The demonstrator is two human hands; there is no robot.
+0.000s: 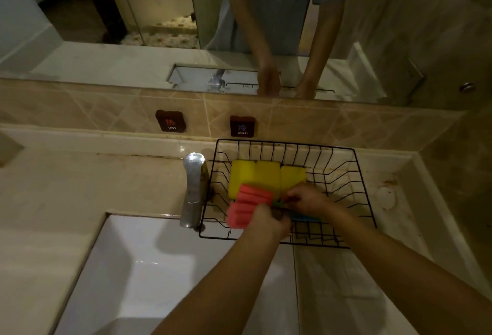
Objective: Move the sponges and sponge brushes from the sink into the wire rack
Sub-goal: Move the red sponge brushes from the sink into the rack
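Sponges (267, 176) already fill the rack (343, 172) beyond both hands; left hand (269, 221) grips pink sponges (246, 208), right hand (306, 199) pinches a brush (279, 204); visible sink (149, 268) looks empty.

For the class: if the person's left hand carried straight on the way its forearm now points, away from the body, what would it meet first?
Probably the pink sponges that the left hand already touches, then the yellow sponges; depth is unclear.
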